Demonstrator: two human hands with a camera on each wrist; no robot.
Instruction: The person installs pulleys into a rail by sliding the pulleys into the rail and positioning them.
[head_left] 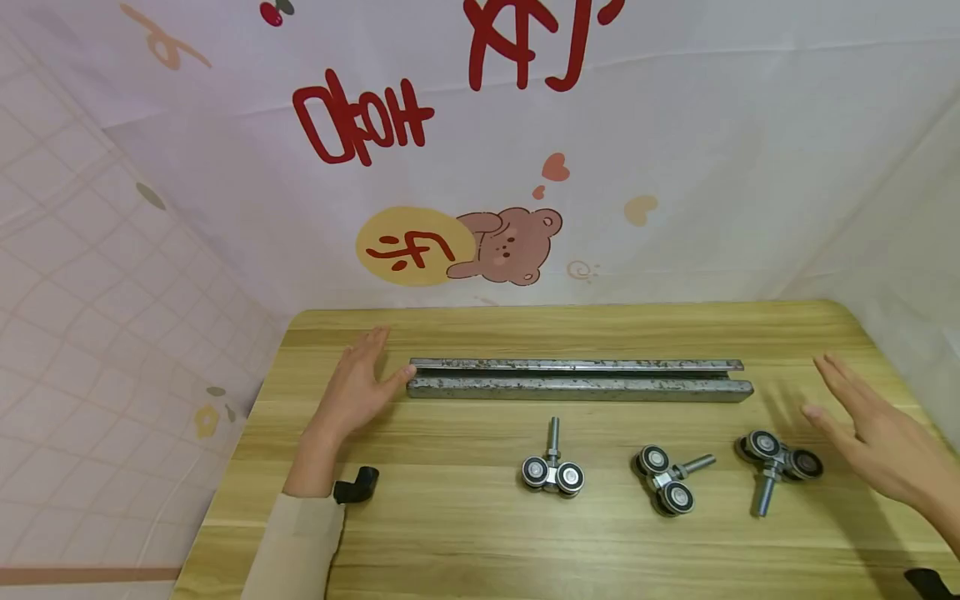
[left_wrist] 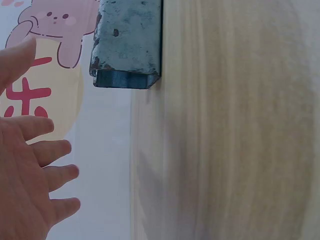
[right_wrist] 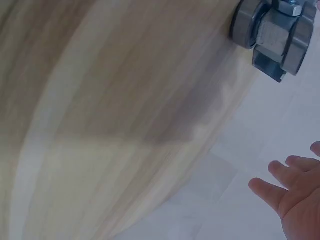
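Observation:
A long slotted metal rail [head_left: 577,390], grey with worn, speckled patches, lies crosswise on the wooden table. My left hand [head_left: 352,396] is beside its left end, fingers extended and spread; the left wrist view shows that hand [left_wrist: 22,180] apart from the rail's end [left_wrist: 127,37]. Three roller trolleys with threaded bolts lie in front of the rail: one near the middle [head_left: 552,475], another right of it [head_left: 664,481], a third [head_left: 778,458] farthest right. Nearest to that third one is my right hand [head_left: 885,437], raised with straight fingers and holding nothing.
The wooden table [head_left: 450,533] meets a white printed cloth [head_left: 712,167] at its back, with cloth also at both sides. Black pieces [head_left: 356,485] show at both wrists.

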